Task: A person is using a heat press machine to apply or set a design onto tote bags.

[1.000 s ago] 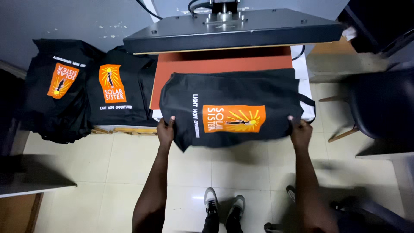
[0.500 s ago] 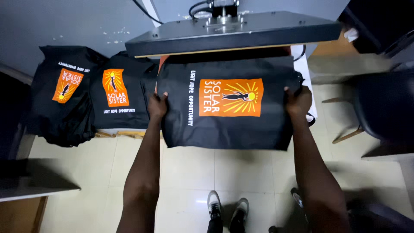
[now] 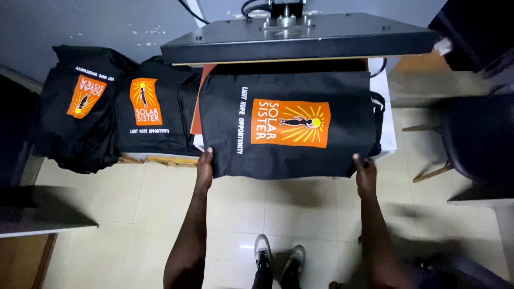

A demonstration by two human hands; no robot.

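my left hand (image 3: 204, 168) grips the near left corner of a black cloth bag (image 3: 289, 126); fingers curl over the hem, thumb side on top; my right hand (image 3: 365, 174) pinches the near right corner the same way; both hands are closed on the fabric. the bag lies flat on the lower bed of a heat press, its near edge hanging past the bed toward me; an orange printed panel (image 3: 290, 122) faces up near the middle. the raised upper plate (image 3: 300, 37) of the press sits above the bag's far edge, tilted open. to the left, two more black bags with orange prints (image 3: 144, 104) (image 3: 85, 96) lie stacked on a low surface, just beside the press. pale floor tiles (image 3: 150, 214) below; my shoes (image 3: 278, 257) show between my arms.
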